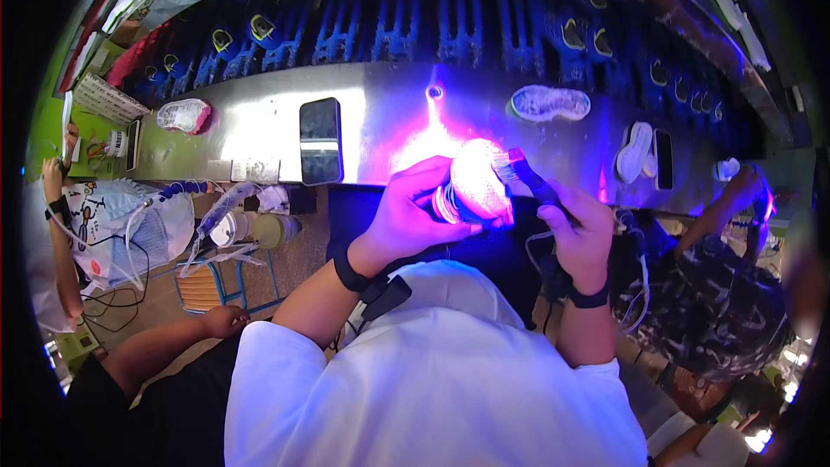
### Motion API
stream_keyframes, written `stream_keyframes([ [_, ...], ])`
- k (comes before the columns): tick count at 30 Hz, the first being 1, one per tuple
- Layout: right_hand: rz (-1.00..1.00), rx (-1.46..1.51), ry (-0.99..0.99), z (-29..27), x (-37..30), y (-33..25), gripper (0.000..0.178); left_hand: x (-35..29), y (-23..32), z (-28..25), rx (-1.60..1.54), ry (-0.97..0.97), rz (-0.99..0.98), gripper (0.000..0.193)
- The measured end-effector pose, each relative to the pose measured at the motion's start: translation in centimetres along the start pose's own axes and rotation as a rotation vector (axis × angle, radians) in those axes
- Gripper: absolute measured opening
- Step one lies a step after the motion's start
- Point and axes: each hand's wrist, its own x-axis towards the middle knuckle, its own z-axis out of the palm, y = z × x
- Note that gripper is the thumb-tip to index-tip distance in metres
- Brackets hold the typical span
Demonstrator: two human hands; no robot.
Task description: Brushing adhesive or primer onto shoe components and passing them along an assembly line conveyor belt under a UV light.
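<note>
My left hand [400, 218] is closed around a shoe [478, 183], held up at the near edge of the metal bench. Violet light washes out its surface, so its colours and details cannot be read. My right hand [584, 238] is closed on the dark handle of a brush [529, 180]. The brush's bristle end meets the shoe's right side, close to its rounded top. Beyond my hands, a small round light source [435, 92] at the bench throws a pink and violet glow over the metal. Both my wrists carry black bands.
On the metal bench [380, 79] lie a dark phone [321, 143], a pale shoe sole [551, 103] and others to either side. Behind it runs a blue-lit rack [398, 22] of dark slats. Co-workers' arms [164, 350] come in at left and right. A wooden stool [207, 287] stands left.
</note>
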Motion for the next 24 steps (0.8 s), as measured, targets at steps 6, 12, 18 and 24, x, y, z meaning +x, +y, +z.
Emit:
stream_keyframes([
  [6, -0.152, -0.334, -0.011, -1.1, 0.9, 1.1, 0.032, 3.2, -0.5, -3.3, -0.65, 0.124, -0.364, 0.05],
  [12, 0.363, 0.039, 0.117, -2.6, -0.9, 9.0, 0.032, 12.6, -8.7, -13.6, -0.08, 0.347, -0.409, 0.044],
  [18, 0.508, 0.076, 0.227, -3.6, -3.4, 12.1, 0.03, 21.6, -14.9, -26.5, 1.229, 0.335, -0.529, 0.051],
  [24, 0.452, -0.082, 0.338, -4.0, -3.3, 13.3, 0.029, 24.0, -20.8, -29.6, 1.304, 0.182, -0.831, 0.047],
])
